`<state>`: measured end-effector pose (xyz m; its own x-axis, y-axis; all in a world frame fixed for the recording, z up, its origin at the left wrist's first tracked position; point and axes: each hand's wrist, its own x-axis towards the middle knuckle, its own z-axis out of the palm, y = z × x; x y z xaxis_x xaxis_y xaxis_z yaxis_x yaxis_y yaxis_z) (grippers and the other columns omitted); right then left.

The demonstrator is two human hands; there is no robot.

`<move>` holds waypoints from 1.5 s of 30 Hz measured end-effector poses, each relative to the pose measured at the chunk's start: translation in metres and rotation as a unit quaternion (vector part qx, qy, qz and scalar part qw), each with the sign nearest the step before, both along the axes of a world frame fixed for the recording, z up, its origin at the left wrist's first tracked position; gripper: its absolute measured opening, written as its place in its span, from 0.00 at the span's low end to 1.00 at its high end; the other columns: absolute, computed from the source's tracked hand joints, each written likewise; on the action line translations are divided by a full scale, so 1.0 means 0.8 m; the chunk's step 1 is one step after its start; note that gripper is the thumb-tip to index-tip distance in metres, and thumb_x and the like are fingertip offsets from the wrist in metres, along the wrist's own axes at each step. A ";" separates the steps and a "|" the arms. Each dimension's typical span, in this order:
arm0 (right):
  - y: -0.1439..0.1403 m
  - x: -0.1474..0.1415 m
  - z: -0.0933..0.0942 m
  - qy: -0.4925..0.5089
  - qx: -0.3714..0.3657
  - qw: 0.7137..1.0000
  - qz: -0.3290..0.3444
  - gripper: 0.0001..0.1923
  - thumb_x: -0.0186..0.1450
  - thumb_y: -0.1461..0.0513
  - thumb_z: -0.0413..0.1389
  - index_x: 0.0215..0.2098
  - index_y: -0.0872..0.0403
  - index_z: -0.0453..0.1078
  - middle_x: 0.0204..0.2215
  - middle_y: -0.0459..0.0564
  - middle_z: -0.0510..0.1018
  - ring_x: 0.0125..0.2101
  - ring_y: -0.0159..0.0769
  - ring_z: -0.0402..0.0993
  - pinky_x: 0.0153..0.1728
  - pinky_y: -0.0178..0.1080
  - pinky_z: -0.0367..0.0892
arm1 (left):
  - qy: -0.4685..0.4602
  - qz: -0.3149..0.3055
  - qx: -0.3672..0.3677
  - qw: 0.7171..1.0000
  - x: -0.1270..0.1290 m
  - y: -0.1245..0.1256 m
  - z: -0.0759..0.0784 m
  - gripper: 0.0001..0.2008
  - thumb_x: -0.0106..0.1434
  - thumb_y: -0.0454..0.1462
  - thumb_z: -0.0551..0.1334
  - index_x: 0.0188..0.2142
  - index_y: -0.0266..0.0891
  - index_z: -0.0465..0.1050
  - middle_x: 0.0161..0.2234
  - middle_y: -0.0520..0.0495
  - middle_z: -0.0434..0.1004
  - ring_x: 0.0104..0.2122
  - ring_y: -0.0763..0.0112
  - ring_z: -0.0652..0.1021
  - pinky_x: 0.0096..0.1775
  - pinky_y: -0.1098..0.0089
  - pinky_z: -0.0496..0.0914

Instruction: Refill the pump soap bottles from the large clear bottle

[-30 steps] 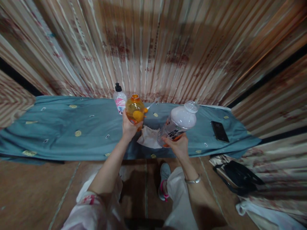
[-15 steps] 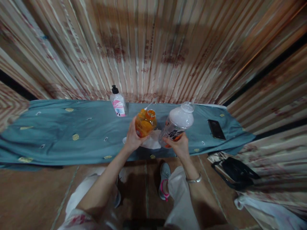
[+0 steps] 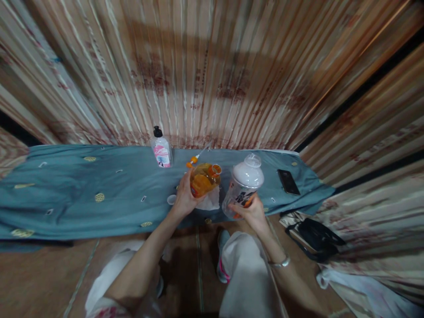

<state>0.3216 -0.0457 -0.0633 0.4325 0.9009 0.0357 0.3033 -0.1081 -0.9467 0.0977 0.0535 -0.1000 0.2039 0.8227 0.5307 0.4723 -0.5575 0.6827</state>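
My left hand [image 3: 184, 199] grips an orange bottle [image 3: 202, 179], tilted so its open mouth points right toward the other bottle. My right hand [image 3: 252, 213] holds a clear bottle with a white top and an orange-black label [image 3: 244, 184], nearly upright. Both bottles hover over the near edge of a blue-grey cloth [image 3: 82, 190] that covers a low surface. A crumpled white tissue [image 3: 210, 201] lies under the orange bottle, and a small white cap [image 3: 171, 199] rests on the cloth just left of my left hand.
A small pump bottle with a pink label [image 3: 160, 147] stands at the back by the striped curtain. An orange-tipped stick [image 3: 196, 158] lies near it. A black phone [image 3: 288, 181] lies on the cloth's right end. A black bag [image 3: 316, 238] sits on the floor at right.
My left hand has lowered the orange bottle and tipped it from upright to leaning right. The clear bottle has come more upright and lower.
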 end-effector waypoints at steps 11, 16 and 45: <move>0.060 0.009 -0.028 -0.037 0.012 0.996 -0.079 0.33 0.39 0.50 0.68 0.39 0.54 0.64 0.31 0.50 0.78 0.29 0.39 0.75 0.29 0.40 0.71 | -0.020 0.008 -0.027 0.999 -0.004 -0.005 -0.001 0.52 0.46 0.39 0.73 0.65 0.40 0.46 0.62 0.34 0.59 0.61 0.49 0.65 0.61 0.50 0.60; 0.073 0.013 -0.049 -0.039 0.016 0.996 -0.082 0.36 0.39 0.49 0.67 0.41 0.55 0.64 0.29 0.50 0.78 0.27 0.40 0.75 0.27 0.40 0.70 | -0.032 0.004 -0.025 0.999 -0.004 -0.008 -0.002 0.52 0.46 0.38 0.73 0.64 0.41 0.46 0.62 0.35 0.59 0.61 0.49 0.65 0.61 0.50 0.60; 0.058 0.011 -0.043 -0.035 0.018 0.995 -0.091 0.36 0.39 0.47 0.67 0.41 0.55 0.65 0.25 0.46 0.77 0.23 0.38 0.73 0.24 0.40 0.70 | -0.040 0.017 -0.036 0.998 -0.001 -0.006 -0.006 0.53 0.46 0.38 0.73 0.66 0.43 0.44 0.63 0.36 0.58 0.62 0.50 0.64 0.61 0.49 0.60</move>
